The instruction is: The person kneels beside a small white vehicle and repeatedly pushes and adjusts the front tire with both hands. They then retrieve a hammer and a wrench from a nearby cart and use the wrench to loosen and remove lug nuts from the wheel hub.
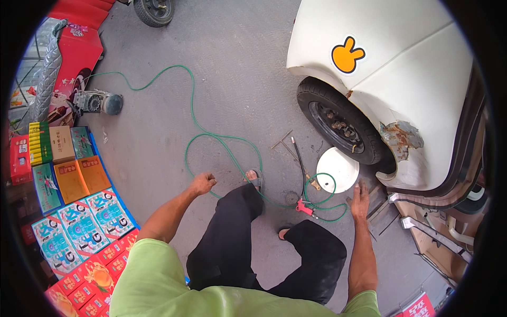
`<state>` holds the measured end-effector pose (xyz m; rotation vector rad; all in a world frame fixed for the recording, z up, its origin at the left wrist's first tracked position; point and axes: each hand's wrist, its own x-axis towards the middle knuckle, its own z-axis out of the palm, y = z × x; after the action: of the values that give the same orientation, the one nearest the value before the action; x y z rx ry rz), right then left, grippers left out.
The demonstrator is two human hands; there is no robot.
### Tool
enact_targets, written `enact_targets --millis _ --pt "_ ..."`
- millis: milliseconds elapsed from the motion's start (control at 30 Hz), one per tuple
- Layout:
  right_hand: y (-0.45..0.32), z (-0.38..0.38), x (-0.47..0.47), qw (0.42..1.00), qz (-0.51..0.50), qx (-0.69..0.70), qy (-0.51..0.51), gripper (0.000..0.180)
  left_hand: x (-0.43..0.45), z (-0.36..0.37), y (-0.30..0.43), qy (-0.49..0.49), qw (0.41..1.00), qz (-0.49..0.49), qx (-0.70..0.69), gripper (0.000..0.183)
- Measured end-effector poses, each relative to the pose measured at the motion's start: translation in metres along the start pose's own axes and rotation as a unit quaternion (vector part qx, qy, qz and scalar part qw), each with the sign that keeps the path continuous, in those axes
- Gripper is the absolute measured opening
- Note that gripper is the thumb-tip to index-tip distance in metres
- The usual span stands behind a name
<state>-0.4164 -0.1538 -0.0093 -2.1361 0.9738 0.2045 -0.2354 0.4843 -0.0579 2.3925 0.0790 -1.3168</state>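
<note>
My left hand [202,184] is in the air beside my left knee, with its fingers curled and nothing visible in them. My right hand [359,199], fingers extended and nothing in it, is just below a white round lid or basin [336,168]. That white piece lies by the black tyre [340,119] of a white vehicle. Between my feet and the wheel is a red air gun [304,207], joined to a green hose [193,103] and a black hose [298,158]. A T-shaped metal bar [282,139] and a tool's wooden handle [315,184] lie close by.
Rust and torn paint mark the fender [402,138] behind the wheel. An air compressor [98,102] stands at the left. Stacked gift boxes [83,226] line the left side. Wooden boards [378,210] and an opened vehicle door [427,233] are at the right. Another wheel [154,12] shows at the top.
</note>
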Motion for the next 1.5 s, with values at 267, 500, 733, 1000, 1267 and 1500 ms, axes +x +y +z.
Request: enact_targets --millis 267,500,733,1000,1267,1500 --pt "-0.001 -0.093 -0.27 0.91 0.331 -0.004 -0.248 0.048 -0.263 -0.091 -0.011 -0.069 0.964 -0.177 -0.185 0.03" --pt "-0.106 -0.125 -0.309 0.921 0.289 0.07 -0.253 0.048 -0.403 -0.081 -0.046 -0.05 0.921 -0.266 -0.281 0.028" --pt "-0.137 -0.14 -0.322 0.923 0.258 0.15 -0.244 0.047 -0.534 -0.039 -0.057 -0.028 0.896 -0.305 -0.323 0.03" --pt "-0.094 -0.193 -0.384 0.915 0.335 0.132 -0.183 0.048 -0.564 -0.071 -0.053 -0.021 0.903 -0.28 -0.325 0.028" --pt "-0.158 -0.177 -0.359 0.907 0.378 0.1 -0.157 0.04 -0.492 -0.154 -0.072 -0.009 0.895 -0.256 -0.364 0.028" --pt "-0.365 -0.113 -0.252 0.939 0.282 0.13 -0.147 0.044 -0.383 -0.289 -0.113 -0.026 0.901 -0.239 -0.362 0.025"
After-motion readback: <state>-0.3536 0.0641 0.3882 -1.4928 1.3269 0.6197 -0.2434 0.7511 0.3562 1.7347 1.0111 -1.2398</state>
